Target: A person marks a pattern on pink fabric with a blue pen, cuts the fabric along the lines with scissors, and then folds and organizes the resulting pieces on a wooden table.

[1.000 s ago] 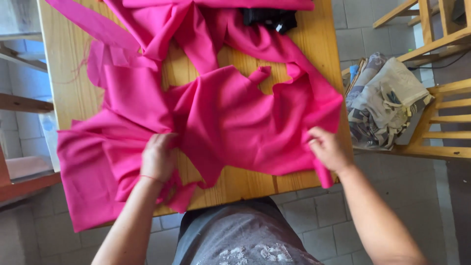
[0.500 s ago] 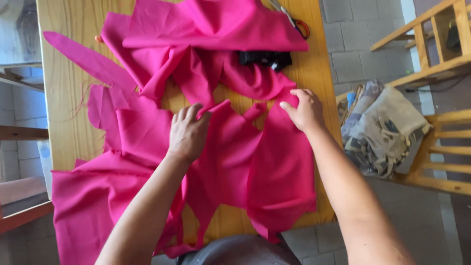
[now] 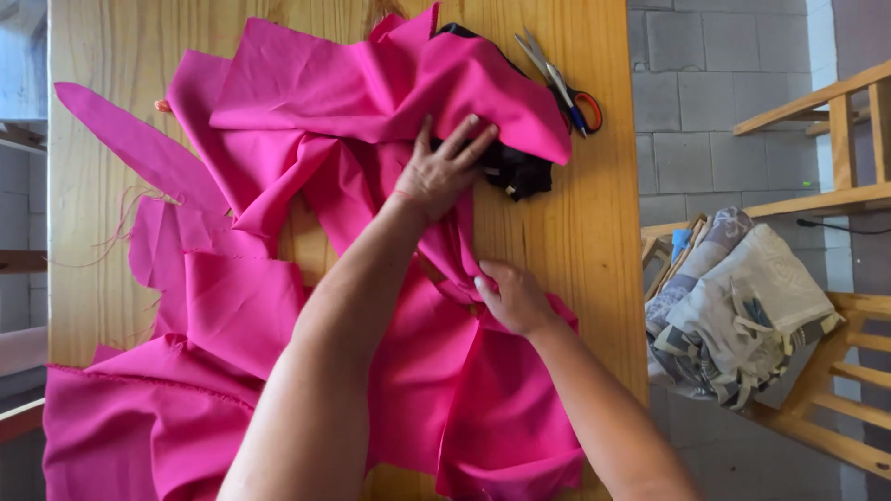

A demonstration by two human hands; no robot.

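Head view, left to right. At nine o'clock we see loose pieces of pink cloth spread over the wooden bench, one long strip reaching toward ten o'clock. Toward twelve o'clock our left hand lies flat on the bunched cloth, fingers spread, its grip wide open and closed on nothing. Just beside it, at one o'clock, a black cloth shows from under a pink fold. At centre our right hand pinches a gathered fold of the pink cloth, grip shut on it. Scissors with orange and blue handles lie at one o'clock. At three o'clock, a wooden chair carries folded patterned fabric
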